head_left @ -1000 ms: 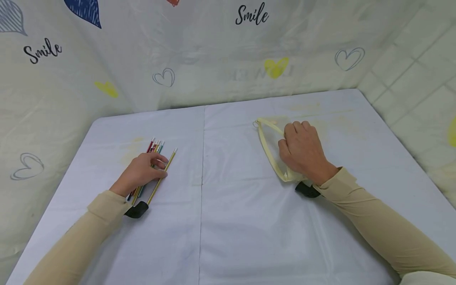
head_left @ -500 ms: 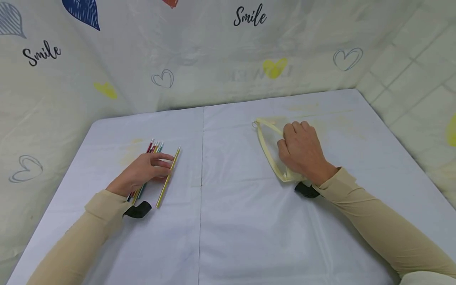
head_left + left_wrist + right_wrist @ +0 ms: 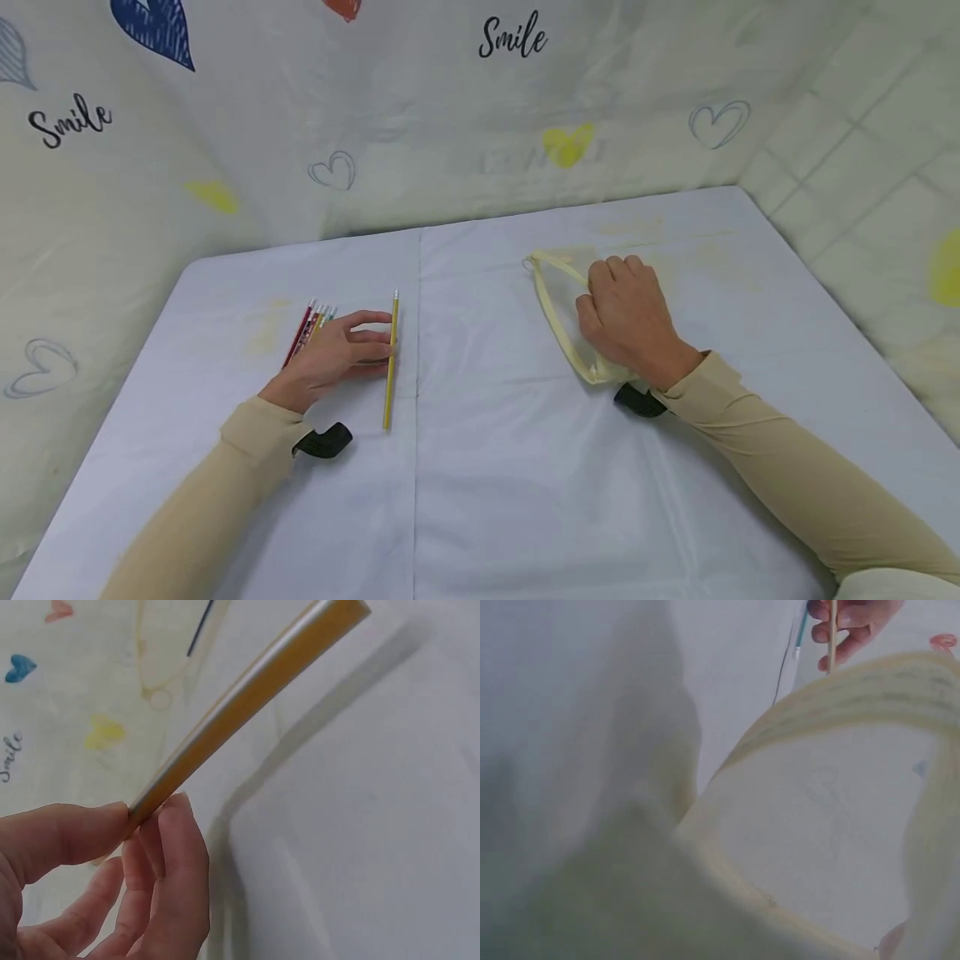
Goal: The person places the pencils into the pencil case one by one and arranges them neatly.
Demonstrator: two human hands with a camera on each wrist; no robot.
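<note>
My left hand [image 3: 330,358] pinches a yellow pencil [image 3: 391,375] between thumb and fingertips; the pencil stands out past the fingers at both ends. In the left wrist view, the pencil [image 3: 247,701] slants up from the pinch, its shadow on the white cloth. My right hand [image 3: 630,321] grips the edge of a see-through pouch with pale yellow trim [image 3: 557,321], a small ring at its far corner. Close up in the right wrist view, the pouch's yellow band [image 3: 855,694] arches over a wide opening. Most of the right hand's fingers are hidden there.
Several pencils [image 3: 302,329] lie bunched behind the left hand, partly covered by it. A white cloth [image 3: 487,467] with a centre crease covers the table. Behind the table hangs a printed curtain [image 3: 435,108]. Dark wrist-worn pieces [image 3: 327,441] show below both cuffs.
My left hand has moved right, away from the bunch, carrying the yellow pencil, which has swung from slanted to nearly upright in the head view. The right hand keeps its grip on the pouch.
</note>
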